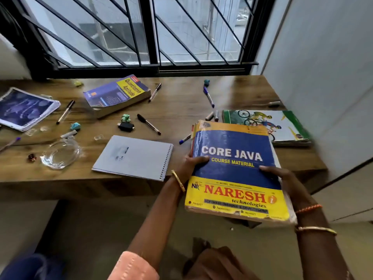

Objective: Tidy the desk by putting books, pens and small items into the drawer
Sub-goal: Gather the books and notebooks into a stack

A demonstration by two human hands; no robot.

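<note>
I hold a thick blue and yellow book titled Core Java (235, 170) over the desk's front edge, its far end above the wooden desk (181, 110). My left hand (191, 165) grips its left side with the thumb on the cover. My right hand (282, 175) grips its right side the same way. On the desk lie a grey spiral notebook (133, 157), a thick Quantitative Aptitude book (117, 96), a dark blue book (25, 108) at far left and a green cyclist notebook (268, 124). Several pens are scattered about, among them a black pen (149, 124) and a blue pen (209, 97). No drawer is in view.
A clear glass ashtray (60, 153) sits near the front left. Small items lie around: a black adapter (126, 126), crumpled green paper (126, 118), erasers (75, 126). A barred window (149, 31) backs the desk and a white wall (323, 77) closes the right side.
</note>
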